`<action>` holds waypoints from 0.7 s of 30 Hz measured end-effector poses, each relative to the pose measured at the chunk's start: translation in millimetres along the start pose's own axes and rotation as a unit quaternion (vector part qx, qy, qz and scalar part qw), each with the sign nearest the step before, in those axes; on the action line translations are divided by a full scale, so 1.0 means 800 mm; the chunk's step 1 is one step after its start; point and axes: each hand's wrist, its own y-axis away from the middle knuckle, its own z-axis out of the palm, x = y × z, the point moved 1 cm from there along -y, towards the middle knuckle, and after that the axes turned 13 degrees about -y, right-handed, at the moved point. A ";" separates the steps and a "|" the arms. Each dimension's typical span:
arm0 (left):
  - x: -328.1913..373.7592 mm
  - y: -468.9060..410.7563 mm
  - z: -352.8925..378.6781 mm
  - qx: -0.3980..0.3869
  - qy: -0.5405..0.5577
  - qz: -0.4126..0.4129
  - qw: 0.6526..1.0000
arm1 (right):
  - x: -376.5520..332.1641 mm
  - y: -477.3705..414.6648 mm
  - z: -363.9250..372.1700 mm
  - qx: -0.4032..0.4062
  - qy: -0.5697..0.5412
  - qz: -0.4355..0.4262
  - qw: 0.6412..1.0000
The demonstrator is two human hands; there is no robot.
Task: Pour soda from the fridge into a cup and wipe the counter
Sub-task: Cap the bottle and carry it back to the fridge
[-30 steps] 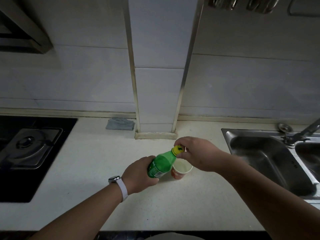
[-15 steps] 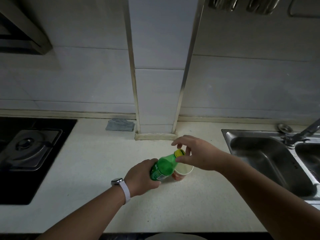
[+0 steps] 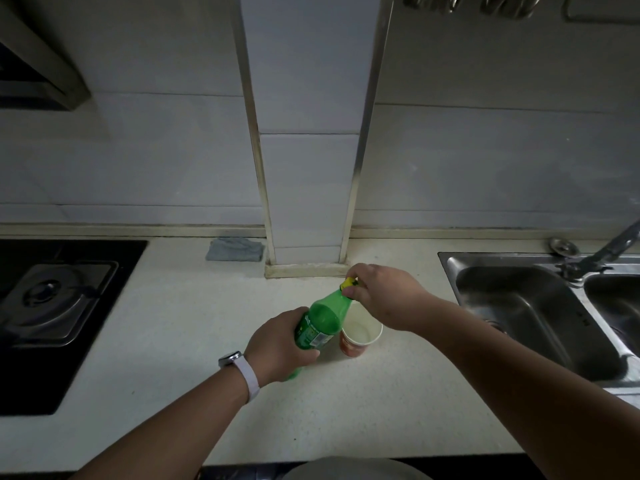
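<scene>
Left hand [image 3: 277, 344] grips green plastic soda bottle [image 3: 323, 317] beside orange paper cup [image 3: 350, 348]; right hand [image 3: 384, 296] pinches yellow cap [image 3: 349, 283]. Best twist slowly.

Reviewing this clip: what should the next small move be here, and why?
Probably twist the yellow cap off. The right hand pinches it while the left hand grips the tilted green plastic bottle, and the cap sits on the neck, so nothing can pour into the orange paper cup beside it, which looks empty.

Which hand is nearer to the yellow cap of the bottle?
Right. The right hand pinches the yellow cap; the left hand grips the green bottle lower down, around its label.
</scene>
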 end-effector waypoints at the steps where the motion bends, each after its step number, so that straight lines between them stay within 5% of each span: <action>1: 0.001 0.000 -0.001 0.001 -0.003 -0.001 1.000 | 0.001 0.000 0.000 0.001 0.007 0.006 1.000; 7: 0.005 0.004 0.003 0.007 -0.017 -0.008 1.000 | 0.003 0.007 0.005 0.006 0.038 -0.001 0.999; 21: 0.031 0.008 -0.033 0.034 0.103 -0.010 0.994 | 0.033 0.036 0.003 0.075 -0.274 0.022 0.958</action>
